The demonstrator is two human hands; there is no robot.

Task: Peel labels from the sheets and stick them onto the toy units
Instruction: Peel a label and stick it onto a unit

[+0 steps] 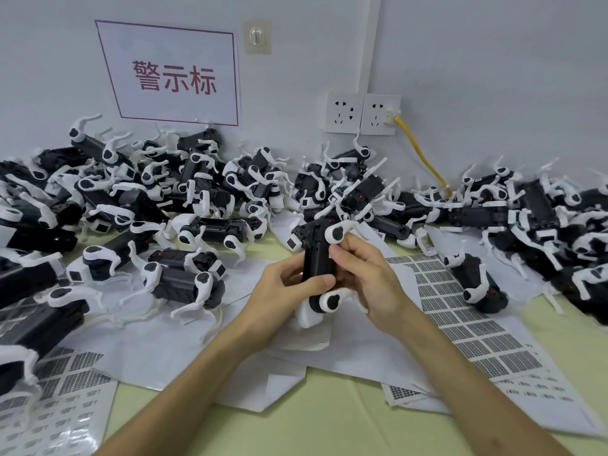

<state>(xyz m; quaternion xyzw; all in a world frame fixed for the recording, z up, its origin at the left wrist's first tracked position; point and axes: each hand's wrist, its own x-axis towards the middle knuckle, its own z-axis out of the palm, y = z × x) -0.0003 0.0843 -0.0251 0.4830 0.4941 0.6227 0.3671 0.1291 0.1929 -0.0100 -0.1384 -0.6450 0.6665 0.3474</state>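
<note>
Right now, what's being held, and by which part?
One toy unit, by its black body: left hand grips the left side, thumb across the front; right hand pinches the right side.

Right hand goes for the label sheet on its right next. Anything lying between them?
Nothing visible lies between the right hand and the label sheet. A loose toy unit sits at the sheet's far side, off that path. Both the right hand and left hand grip the held toy unit.
</note>
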